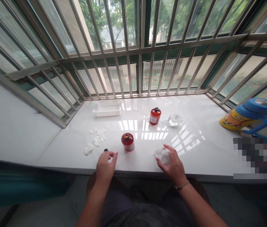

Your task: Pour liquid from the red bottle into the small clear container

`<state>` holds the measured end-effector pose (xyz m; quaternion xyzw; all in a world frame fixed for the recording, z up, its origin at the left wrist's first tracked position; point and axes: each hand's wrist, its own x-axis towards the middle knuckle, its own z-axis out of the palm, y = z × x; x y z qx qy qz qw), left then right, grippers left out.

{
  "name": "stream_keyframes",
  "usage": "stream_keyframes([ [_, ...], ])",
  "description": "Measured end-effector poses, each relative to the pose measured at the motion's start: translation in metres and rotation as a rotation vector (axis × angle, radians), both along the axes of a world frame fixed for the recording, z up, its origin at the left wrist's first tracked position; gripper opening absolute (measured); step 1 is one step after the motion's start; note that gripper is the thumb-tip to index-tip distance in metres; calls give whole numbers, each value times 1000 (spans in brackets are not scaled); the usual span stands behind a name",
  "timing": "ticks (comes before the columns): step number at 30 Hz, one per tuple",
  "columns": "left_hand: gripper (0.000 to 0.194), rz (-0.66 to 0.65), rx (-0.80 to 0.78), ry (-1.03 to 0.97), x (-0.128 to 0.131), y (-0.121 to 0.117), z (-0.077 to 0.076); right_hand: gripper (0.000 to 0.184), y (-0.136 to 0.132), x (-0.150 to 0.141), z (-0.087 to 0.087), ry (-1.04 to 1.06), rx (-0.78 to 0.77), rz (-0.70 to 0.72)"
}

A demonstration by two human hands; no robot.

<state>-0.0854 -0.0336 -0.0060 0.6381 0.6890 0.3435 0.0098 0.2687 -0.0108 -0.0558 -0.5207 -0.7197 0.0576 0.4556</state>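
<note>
**newbie_q:** Red bottle, the open one near the front edge of the windowsill — where are your hands around it?

**sill_watcher:** It stands upright between your two hands, touching neither. Your left hand sits just left of it at the front edge, wrist low, fingers curled, thumb and forefinger tips pinched on something small and white. Can't tell what it is. A little black cap lies just beyond those fingertips.

**newbie_q:** And the right one?

**sill_watcher:** Your right hand is to the bottle's right, palm down, fingers bent loosely around a small clear container resting on the sill. There's a thin band on that wrist.

**newbie_q:** Any labels you can read?

**sill_watcher:** A second red bottle with a black cap stands further back, middle of the sill, with a white label, but the print's too small to read. A clear glass piece sits just right of it. The white basket is by the back left corner, and white scraps are scattered left of your bottle. Over at the right edge there's a yellow and blue jug on its side with a cartoon print; no wording I can make out.
</note>
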Motion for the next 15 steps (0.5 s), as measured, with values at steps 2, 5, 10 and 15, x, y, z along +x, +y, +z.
stream_keyframes([
  [2,26,-156,-17,-91,32,-10,10,60,0,2,0,5,-24,33],
  [5,21,-368,-61,-218,77,-21,19,74,-1,3,0,4,-72,91],
  [10,30,-635,-131,-394,130,-18,21,82,-4,4,-4,39,-155,129],
  [15,49,-719,-205,-495,163,12,12,81,-3,6,-10,47,-184,107],
])
